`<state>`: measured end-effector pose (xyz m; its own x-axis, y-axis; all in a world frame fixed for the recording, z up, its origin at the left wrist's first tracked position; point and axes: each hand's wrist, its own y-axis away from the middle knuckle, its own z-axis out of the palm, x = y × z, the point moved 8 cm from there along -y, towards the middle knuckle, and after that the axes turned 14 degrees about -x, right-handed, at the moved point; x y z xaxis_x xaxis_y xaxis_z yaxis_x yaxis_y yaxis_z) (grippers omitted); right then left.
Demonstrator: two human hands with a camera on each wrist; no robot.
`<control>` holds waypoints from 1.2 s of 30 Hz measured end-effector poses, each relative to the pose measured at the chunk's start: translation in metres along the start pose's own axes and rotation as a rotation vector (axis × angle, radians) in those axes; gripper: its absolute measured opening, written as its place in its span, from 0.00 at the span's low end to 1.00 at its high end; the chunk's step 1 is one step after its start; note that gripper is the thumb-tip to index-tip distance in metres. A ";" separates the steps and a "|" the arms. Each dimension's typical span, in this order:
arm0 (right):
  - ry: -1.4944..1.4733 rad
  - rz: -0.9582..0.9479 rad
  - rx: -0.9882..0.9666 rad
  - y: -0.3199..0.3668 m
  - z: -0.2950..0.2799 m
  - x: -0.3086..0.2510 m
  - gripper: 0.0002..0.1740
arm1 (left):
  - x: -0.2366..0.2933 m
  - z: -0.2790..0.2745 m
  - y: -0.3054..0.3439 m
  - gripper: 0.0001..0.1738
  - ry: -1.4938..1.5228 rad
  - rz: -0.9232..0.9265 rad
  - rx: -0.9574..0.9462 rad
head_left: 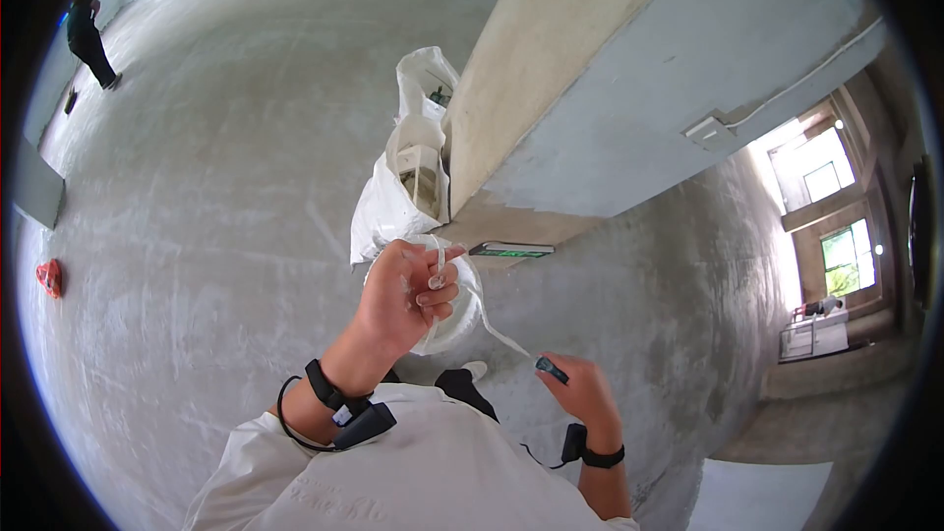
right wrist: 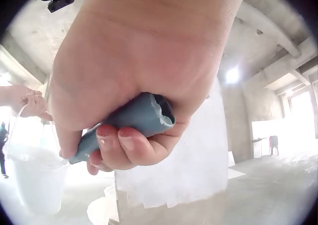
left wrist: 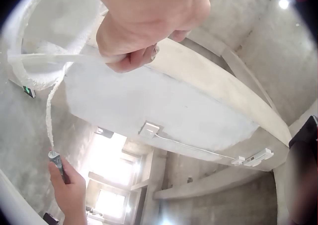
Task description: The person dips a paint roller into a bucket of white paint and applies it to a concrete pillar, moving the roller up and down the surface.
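Observation:
My left hand point(head_left: 408, 297) grips the pale bail handle point(left wrist: 59, 58) of a white bucket point(head_left: 458, 323), its fingers curled round it. In the right wrist view the bucket point(right wrist: 39, 185) hangs beneath that hand. White smears mark the left fingers and palm. My right hand point(head_left: 582, 391) wraps round the blue-grey, hollow-ended grip point(right wrist: 131, 118) of a hand tool. From the grip a narrow, white-coated shaft point(left wrist: 48, 116) runs to the bucket; its far end is hidden there. White bits cling to the right fingertips point(right wrist: 130, 143).
White sacks point(head_left: 379, 211) with odds and ends in them stand against a partly painted pillar point(head_left: 610, 88). A green sign point(head_left: 511, 250) is by the pillar's base. A red bag point(head_left: 49, 278) lies on the floor at left; a person point(head_left: 90, 44) stands far off. A white sheet point(head_left: 762, 497) lies at lower right.

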<state>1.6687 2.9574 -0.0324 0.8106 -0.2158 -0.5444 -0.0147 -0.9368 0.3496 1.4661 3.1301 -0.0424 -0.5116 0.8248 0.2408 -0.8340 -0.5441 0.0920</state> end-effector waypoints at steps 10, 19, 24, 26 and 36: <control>0.021 -0.072 0.031 -0.002 -0.015 0.011 0.13 | -0.004 0.013 -0.010 0.33 -0.086 0.021 -0.011; -0.105 -0.039 0.119 0.016 -0.046 0.039 0.12 | -0.008 0.022 -0.030 0.34 -0.081 0.035 -0.086; -0.132 0.000 0.189 0.026 -0.070 0.055 0.13 | -0.005 0.021 -0.033 0.37 -0.107 0.058 0.001; -0.130 0.015 0.217 0.030 -0.080 0.059 0.13 | -0.003 0.016 -0.034 0.37 -0.110 0.060 -0.006; -0.175 -0.065 0.592 0.045 -0.193 0.043 0.12 | 0.011 -0.051 -0.021 0.35 -0.106 0.101 0.074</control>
<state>1.8159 2.9586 0.1066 0.7133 -0.1480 -0.6851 -0.3312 -0.9326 -0.1434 1.4676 3.1583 -0.0907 -0.5643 0.7464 0.3527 -0.7596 -0.6368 0.1324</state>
